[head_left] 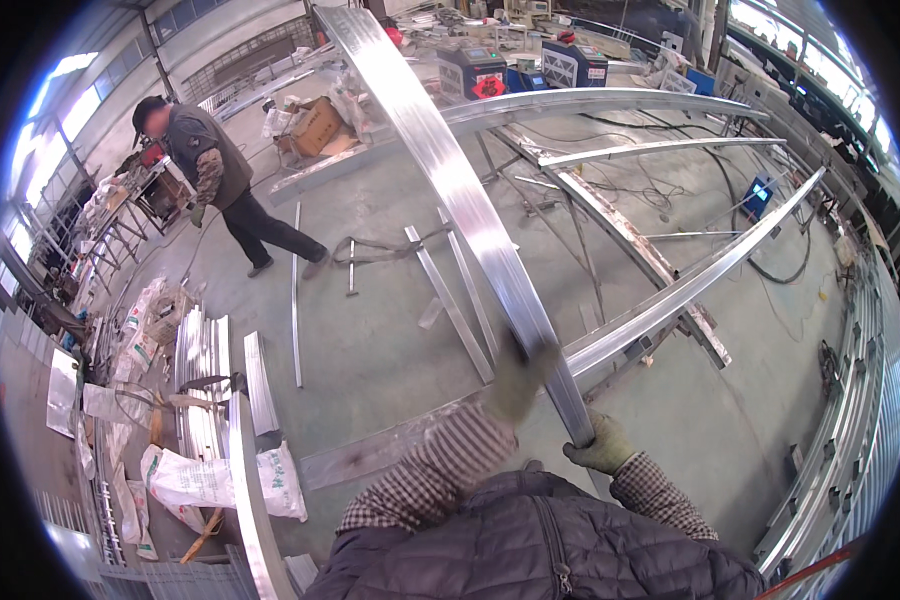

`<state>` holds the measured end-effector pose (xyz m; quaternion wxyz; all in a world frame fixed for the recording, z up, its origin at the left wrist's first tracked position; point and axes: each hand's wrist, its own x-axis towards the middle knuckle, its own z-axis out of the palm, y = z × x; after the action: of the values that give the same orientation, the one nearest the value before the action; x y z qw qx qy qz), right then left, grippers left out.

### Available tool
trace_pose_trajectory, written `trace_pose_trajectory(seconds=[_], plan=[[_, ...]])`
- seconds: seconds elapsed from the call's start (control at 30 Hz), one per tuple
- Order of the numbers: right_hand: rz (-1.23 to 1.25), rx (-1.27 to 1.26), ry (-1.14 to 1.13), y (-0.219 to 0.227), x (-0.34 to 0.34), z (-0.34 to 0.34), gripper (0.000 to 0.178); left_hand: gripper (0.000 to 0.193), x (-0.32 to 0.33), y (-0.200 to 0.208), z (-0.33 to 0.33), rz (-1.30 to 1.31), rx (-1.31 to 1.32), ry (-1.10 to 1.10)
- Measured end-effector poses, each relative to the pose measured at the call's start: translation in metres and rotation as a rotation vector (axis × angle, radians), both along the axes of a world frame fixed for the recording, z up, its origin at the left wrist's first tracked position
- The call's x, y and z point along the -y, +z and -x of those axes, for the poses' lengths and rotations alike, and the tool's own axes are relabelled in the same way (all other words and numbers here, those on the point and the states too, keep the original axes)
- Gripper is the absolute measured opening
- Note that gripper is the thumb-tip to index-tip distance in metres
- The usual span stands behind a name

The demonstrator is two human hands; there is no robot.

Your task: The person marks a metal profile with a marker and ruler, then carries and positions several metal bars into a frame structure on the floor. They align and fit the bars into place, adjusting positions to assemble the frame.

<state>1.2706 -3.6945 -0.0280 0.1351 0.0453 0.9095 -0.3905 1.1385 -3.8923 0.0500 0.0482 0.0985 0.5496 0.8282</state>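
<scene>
A long, shiny rectangular metal tube (450, 165) slants across the middle, from the upper left down to just in front of my body. My right hand (604, 446), in a greenish work glove, grips its near end, with the thumb across the tube's end. My left hand (522, 380), gloved too, is at the tube's left side a little farther up. Motion smears its fingers, so I cannot make out whether they grip the tube. Beneath, another long metal tube (710, 268) runs off to the right.
A rusty support beam (620, 225) crosses under the tubes. Ahead on the left, a person (208, 165) walks in a dark vest. Stacked metal profiles (202, 380) and a white sack (205, 480) lie at left. Welding machines (473, 72) stand at the back; cables trail on the floor.
</scene>
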Motion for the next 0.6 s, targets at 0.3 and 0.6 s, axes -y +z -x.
trace_pose_trajectory(seconds=[0.3, 0.6], plan=[[0.058, 0.011, 0.023, 0.037, -0.015, 0.033, 0.071, 0.039, -0.033, -0.086, -0.02, 0.236, 0.023, -0.057], [0.139, -0.007, 0.117, 0.031, -0.007, 0.071, 0.065, 0.056, -0.019, -0.088, -0.021, 0.227, 0.359, -0.165]])
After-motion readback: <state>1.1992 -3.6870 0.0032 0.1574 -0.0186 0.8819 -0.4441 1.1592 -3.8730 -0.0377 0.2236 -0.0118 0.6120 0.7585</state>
